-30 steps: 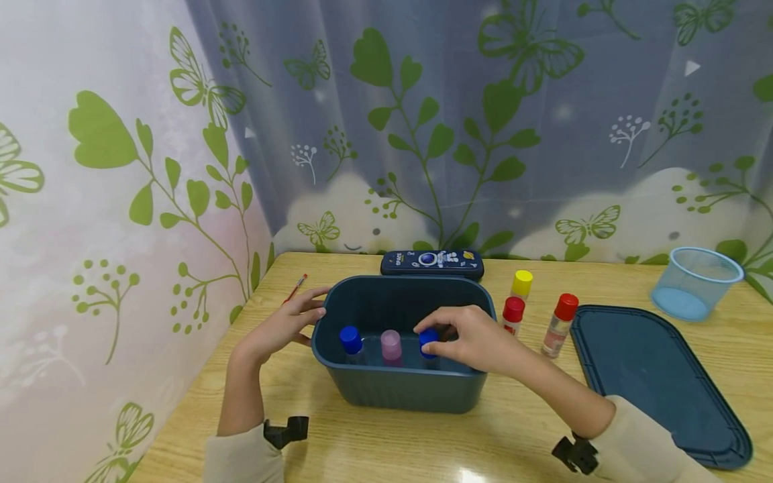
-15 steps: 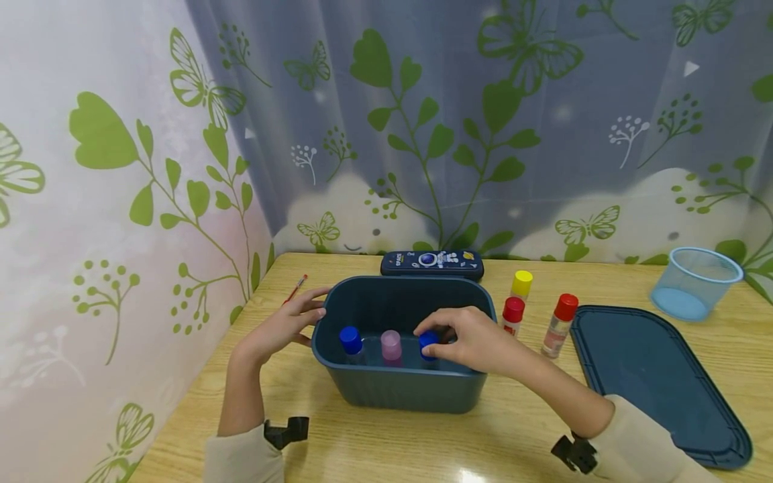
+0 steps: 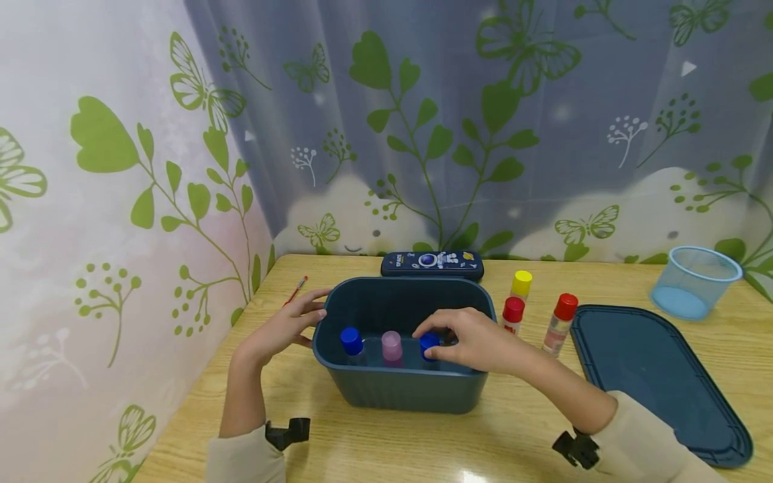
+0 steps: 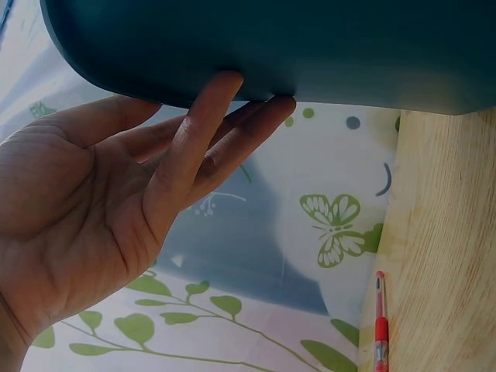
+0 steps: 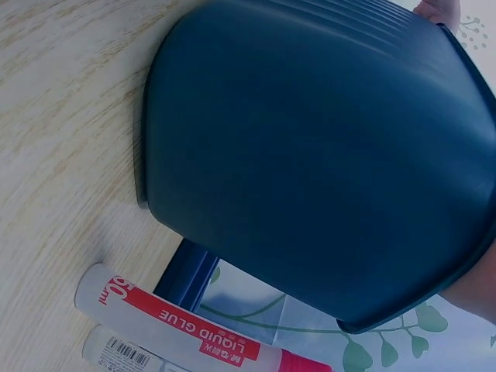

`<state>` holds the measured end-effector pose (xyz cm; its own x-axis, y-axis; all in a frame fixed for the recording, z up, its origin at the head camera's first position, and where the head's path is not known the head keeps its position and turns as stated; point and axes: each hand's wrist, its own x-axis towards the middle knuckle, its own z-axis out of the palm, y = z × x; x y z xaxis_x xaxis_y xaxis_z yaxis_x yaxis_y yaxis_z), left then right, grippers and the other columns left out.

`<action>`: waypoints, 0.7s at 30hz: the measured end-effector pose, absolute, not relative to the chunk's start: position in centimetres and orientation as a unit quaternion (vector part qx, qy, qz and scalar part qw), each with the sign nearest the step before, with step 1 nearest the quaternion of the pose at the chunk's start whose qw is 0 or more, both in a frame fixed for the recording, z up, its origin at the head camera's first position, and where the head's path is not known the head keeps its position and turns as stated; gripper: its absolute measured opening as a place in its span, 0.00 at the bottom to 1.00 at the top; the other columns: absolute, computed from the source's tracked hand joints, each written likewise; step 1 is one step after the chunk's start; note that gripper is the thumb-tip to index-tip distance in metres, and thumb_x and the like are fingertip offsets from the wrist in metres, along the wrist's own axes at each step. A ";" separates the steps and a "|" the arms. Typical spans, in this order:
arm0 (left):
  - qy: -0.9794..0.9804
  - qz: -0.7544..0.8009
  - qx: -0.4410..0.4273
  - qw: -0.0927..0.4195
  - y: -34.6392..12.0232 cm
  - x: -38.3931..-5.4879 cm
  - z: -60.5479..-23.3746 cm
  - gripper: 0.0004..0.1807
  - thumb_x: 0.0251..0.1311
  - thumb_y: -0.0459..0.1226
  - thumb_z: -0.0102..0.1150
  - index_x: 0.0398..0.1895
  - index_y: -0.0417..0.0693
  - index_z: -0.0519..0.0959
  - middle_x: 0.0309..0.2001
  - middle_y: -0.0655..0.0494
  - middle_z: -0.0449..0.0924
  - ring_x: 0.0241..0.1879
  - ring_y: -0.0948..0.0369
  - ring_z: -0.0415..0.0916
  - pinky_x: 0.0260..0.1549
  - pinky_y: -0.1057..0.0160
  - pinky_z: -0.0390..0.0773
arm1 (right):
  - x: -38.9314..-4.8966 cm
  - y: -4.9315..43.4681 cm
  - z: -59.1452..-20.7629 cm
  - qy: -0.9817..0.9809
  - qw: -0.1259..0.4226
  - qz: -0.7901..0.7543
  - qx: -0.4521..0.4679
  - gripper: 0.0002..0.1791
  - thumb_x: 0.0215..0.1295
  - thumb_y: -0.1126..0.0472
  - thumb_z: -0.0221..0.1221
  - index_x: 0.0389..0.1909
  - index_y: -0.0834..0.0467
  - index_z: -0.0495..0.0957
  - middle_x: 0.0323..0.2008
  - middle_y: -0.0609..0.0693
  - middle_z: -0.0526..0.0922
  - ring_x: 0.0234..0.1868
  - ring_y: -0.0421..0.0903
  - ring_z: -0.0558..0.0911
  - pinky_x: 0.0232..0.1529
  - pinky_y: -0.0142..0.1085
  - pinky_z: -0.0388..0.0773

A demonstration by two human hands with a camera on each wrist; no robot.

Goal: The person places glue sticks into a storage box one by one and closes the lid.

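A dark teal bin (image 3: 404, 392) stands on the wooden table. Inside it, toward the near wall, are a blue-capped bottle (image 3: 351, 341), a pink-topped bottle (image 3: 391, 346) and a second blue-capped bottle (image 3: 429, 345). My right hand (image 3: 477, 339) reaches over the bin's right end and pinches that second bottle by its cap, thumb on the near side. The bottle bodies are mostly hidden by the near wall. At the left end, my left hand (image 3: 286, 325) touches the bin's outer wall near the rim, its fingers (image 4: 198, 128) fairly straight.
Right of the bin stand a red-capped liquid glue bottle (image 5: 186, 325), a yellow-capped bottle (image 3: 522, 284) and another red-capped bottle (image 3: 559, 325). A dark lid (image 3: 658, 382) lies farther right, near a blue mesh basket (image 3: 688, 288). Behind are a space-print case (image 3: 431, 263) and a red pen (image 3: 296, 290).
The second blue cap sits very slightly lower under my right fingers. Both hands otherwise keep their places, and the head view has shifted a little.
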<state>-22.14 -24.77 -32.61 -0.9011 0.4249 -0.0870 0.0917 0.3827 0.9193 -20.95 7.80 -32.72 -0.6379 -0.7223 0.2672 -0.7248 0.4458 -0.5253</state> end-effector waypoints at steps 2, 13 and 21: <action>0.817 0.533 0.158 0.156 -24.8 -22.1 -32.6 0.29 0.70 0.41 0.42 0.70 0.41 0.50 0.64 0.34 0.55 0.60 0.39 0.58 0.41 0.51 0.75 | -20.9 7.8 -32.7 -0.850 0.005 0.305 0.429 0.13 0.57 0.59 0.64 0.44 0.56 0.80 0.41 0.45 0.80 0.38 0.41 0.78 0.39 0.37 0.76; 0.815 0.535 0.157 0.155 -24.7 -22.2 -32.7 0.29 0.70 0.41 0.42 0.70 0.40 0.51 0.65 0.34 0.53 0.60 0.39 0.58 0.41 0.51 0.75 | -20.4 9.2 -31.4 -0.852 0.012 0.330 0.407 0.13 0.59 0.59 0.62 0.46 0.55 0.79 0.45 0.44 0.77 0.44 0.45 0.76 0.42 0.37 0.75; 0.815 0.535 0.157 0.157 -24.7 -22.1 -32.6 0.29 0.70 0.41 0.42 0.70 0.41 0.50 0.65 0.34 0.54 0.60 0.39 0.57 0.41 0.51 0.75 | -19.8 12.8 -29.8 -0.860 0.069 0.388 0.325 0.13 0.60 0.59 0.61 0.47 0.55 0.79 0.49 0.49 0.77 0.46 0.49 0.77 0.41 0.41 0.76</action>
<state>-22.05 -24.72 -32.59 -0.9015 0.4236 -0.0883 0.0873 0.3779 0.9217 -19.80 12.81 -29.78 -0.7796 -0.5048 0.3707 -0.6119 0.4877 -0.6227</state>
